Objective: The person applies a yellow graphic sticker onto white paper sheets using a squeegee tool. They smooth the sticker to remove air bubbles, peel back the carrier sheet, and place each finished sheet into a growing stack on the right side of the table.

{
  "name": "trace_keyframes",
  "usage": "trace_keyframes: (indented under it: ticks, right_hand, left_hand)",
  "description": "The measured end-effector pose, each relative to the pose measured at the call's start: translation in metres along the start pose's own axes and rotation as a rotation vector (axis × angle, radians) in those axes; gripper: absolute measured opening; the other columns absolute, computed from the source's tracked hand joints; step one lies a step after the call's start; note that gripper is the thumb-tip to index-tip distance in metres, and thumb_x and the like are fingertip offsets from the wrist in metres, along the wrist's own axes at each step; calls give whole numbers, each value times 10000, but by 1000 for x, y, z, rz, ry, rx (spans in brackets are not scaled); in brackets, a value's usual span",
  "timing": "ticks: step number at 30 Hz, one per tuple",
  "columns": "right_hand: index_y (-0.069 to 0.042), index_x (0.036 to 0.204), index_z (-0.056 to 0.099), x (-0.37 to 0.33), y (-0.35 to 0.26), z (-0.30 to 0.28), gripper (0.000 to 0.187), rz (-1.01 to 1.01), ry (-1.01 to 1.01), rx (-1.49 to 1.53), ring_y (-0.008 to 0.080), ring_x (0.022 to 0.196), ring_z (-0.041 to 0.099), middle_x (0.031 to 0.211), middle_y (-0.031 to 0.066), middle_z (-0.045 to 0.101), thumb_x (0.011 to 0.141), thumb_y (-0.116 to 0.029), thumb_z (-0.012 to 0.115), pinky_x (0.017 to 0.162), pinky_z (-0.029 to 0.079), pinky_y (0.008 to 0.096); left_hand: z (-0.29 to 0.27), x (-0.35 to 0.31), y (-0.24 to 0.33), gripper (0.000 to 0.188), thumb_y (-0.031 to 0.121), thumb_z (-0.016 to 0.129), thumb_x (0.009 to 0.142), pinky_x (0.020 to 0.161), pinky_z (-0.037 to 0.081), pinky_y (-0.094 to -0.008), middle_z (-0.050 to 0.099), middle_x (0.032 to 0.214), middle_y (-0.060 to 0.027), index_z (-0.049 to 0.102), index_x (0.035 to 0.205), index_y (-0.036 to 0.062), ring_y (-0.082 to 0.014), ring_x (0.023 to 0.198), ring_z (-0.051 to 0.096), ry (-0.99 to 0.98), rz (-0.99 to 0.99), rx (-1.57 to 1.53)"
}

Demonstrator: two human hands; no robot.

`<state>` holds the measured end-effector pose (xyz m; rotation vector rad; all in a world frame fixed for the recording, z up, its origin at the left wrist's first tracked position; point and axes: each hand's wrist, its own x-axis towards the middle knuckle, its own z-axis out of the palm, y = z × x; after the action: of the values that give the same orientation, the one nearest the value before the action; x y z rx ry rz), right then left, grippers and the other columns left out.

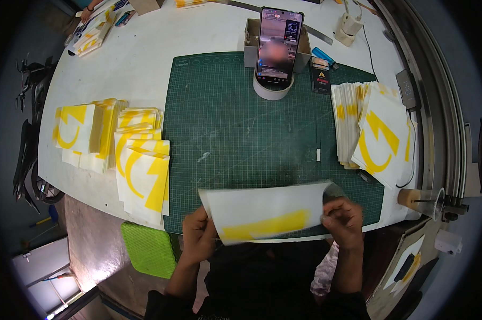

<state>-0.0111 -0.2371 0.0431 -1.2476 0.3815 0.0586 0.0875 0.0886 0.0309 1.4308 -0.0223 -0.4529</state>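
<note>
1. nearest me, my left hand [198, 234] pinches the left edge of a white sheet with a yellow strip [267, 210], and my right hand [343, 220] is clenched on its right edge. the sheet hangs between them, slightly tilted, over the near edge of the green cutting mat [235, 133]. it looks blurred, so i judge it is in motion.
2. to do this well, i would keep both grips out at the margins, off the yellow print, and hold the sheet taut so it does not fold or stick to itself.
3. i would bring it down flat onto bare mat, not over the rim where the table [145, 64] drops away.
4. to the left of the mat lie stacks of finished yellow-and-white decals [142, 170]; to the right a fanned pile of similar sheets [371, 133]. i would keep the two sides apart so nothing gets mixed.
5. farther off, a phone [278, 45] stands upright in a roll of tape [273, 89] at the mat's far edge, with a small dark box [320, 76] just beside it. a wide swing of the sheet could knock the phone, so i would keep movements low and near.
</note>
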Motion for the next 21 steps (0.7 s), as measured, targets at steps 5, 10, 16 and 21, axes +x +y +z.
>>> trace_keyframes:
  ticks: [5, 10, 16, 21]
  right_hand:
    - [46, 1190, 670, 5, 0, 13, 356, 27, -71, -50, 146, 981, 688, 1096, 122, 735, 862, 41, 811, 876, 544, 299]
    - [61, 1350, 600, -3, -3, 1, 557, 12, -433, 198, 249, 1181, 654, 1283, 177, 678, 854, -34, 834, 1026, 506, 394]
    - [62, 1404, 531, -7, 17, -8, 694, 168, -495, 454, 277, 1253, 594, 1358, 187, 613, 821, -116, 863, 1068, 465, 428]
    - [63, 1449, 474, -6, 31, -6, 813, 253, -495, 509, 301, 1312, 545, 1420, 195, 559, 794, -184, 886, 1104, 430, 457]
  left_hand:
    - [4, 2, -9, 248, -28, 729, 928, 882, 564, -280, 761, 1106, -104, 708, 1172, -70, -124, 1019, 702, -142, 7, -102]
    - [9, 10, -8, 258, 0, 795, 884, 852, 586, -287, 773, 1066, -91, 734, 1133, -37, -123, 983, 721, -220, 5, 23]
    - [8, 19, -5, 264, 2, 802, 872, 831, 603, -290, 791, 1016, -93, 747, 1129, -23, -136, 947, 746, -294, 43, 110]
    - [7, 19, -1, 245, -14, 789, 874, 837, 603, -288, 795, 1019, -108, 749, 1116, -22, -138, 939, 754, -348, -28, -28]
